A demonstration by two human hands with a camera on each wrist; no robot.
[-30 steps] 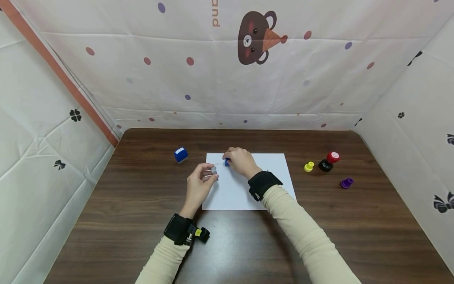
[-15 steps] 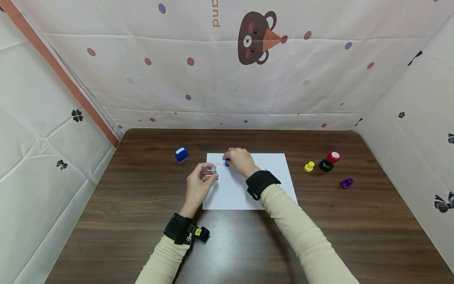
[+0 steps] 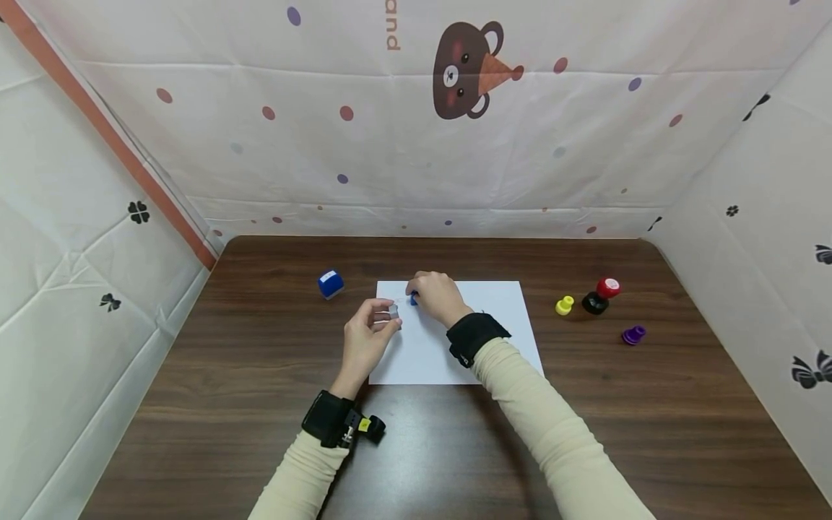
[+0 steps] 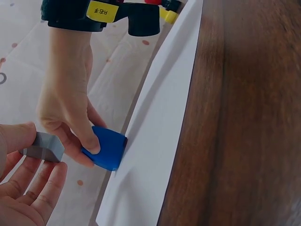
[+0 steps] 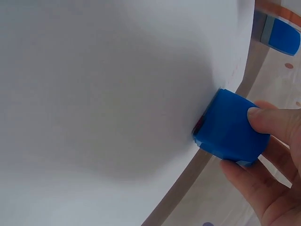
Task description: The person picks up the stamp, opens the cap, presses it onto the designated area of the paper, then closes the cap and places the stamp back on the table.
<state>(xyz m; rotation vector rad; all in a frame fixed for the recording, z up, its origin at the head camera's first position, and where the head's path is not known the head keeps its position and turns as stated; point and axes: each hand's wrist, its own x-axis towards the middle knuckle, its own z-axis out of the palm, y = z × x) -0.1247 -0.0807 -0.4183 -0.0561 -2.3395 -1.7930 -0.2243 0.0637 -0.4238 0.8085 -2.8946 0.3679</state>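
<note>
My right hand point(image 3: 438, 297) grips a blue stamp point(image 5: 230, 127) between thumb and fingers. The stamp's dark lower edge is at the white paper point(image 3: 497, 307), near the far left part of the sheet; whether it presses on the paper I cannot tell. Left of it, my left hand point(image 3: 364, 341) pinches a small grey cap point(image 4: 43, 147) between thumb and fingers, held above the paper's left edge. Small faint reddish marks show on the paper beside the stamp in the right wrist view.
Another blue stamp point(image 3: 330, 284), with a grey base, lies beyond the paper to the left. To the right are a small yellow stamp-like piece point(image 3: 564, 305), a black piece point(image 3: 594, 303) touching a red one point(image 3: 608, 288), and a purple one point(image 3: 633, 334). Patterned cloth surrounds the brown table point(image 3: 247, 404).
The right wrist and forearm have shifted slightly left, while the fingers keep hold of the stamp. The left hand still holds the cap almost where it was.
</note>
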